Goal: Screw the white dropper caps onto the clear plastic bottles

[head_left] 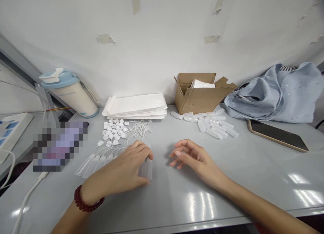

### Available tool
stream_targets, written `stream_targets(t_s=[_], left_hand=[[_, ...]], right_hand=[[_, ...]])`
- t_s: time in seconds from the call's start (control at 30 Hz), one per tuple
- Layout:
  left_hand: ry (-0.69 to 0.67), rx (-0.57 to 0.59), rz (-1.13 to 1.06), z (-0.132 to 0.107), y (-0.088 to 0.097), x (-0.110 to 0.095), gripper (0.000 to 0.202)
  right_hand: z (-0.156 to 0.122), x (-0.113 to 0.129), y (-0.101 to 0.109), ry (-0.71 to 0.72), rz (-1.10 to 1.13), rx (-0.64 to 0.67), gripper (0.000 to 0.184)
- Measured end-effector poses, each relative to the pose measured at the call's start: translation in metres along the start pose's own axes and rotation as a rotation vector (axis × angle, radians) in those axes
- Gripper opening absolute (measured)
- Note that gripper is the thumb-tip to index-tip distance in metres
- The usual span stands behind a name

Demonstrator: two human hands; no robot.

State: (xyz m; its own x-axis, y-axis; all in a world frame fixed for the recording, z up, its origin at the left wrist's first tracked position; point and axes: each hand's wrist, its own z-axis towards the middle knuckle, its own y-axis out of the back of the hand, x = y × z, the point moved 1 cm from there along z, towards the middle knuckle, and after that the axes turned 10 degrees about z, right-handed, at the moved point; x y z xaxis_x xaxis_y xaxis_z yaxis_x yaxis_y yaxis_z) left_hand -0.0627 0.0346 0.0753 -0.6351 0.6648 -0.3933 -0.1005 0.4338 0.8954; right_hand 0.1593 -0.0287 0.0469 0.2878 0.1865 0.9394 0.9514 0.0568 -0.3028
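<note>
My left hand (126,166) reaches over a row of small translucent plastic bottles (87,166) lying on the table, each with a thin white tube at its neck. Its thumb and fingers close around the two ends of a small plastic bottle (149,170) at the row's right end; the palm hides the middle of the row. My right hand (189,156) hovers right of it, fingers loosely curled and apart, holding nothing. Behind the row are a heap of white caps (115,129) and a tangle of thin bent white tubes (141,128). More loose bottles (212,124) lie at the back right.
A stack of white packets (136,106) and an open cardboard box (202,99) stand along the wall. A tumbler (73,94) and a pixelated device (60,146) are on the left. On the right lie a blue fabric bag (275,95) and a phone (278,136).
</note>
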Motion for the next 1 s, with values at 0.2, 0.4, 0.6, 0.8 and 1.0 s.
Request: stream_targets(t_s=[0.2, 0.4, 0.6, 0.8, 1.0], left_hand=[[-0.008, -0.038, 0.013, -0.002, -0.002, 0.001, 0.036], [-0.017, -0.063, 0.027, -0.003, -0.001, -0.001, 0.035], [0.196, -0.189, 0.047, 0.001, 0.009, 0.004, 0.027], [0.205, -0.243, 0.043, 0.006, 0.011, 0.006, 0.024], [0.004, -0.208, 0.004, 0.010, -0.007, -0.012, 0.036]], right_hand=[[0.000, 0.001, -0.001, -0.006, -0.004, -0.002, 0.031], [0.001, 0.002, 0.000, -0.006, -0.006, -0.002, 0.031], [0.002, 0.004, 0.003, 0.021, -0.012, -0.009, 0.028], [0.002, 0.004, 0.004, 0.017, -0.068, -0.012, 0.027], [0.002, 0.001, 0.003, 0.026, -0.174, 0.001, 0.024]])
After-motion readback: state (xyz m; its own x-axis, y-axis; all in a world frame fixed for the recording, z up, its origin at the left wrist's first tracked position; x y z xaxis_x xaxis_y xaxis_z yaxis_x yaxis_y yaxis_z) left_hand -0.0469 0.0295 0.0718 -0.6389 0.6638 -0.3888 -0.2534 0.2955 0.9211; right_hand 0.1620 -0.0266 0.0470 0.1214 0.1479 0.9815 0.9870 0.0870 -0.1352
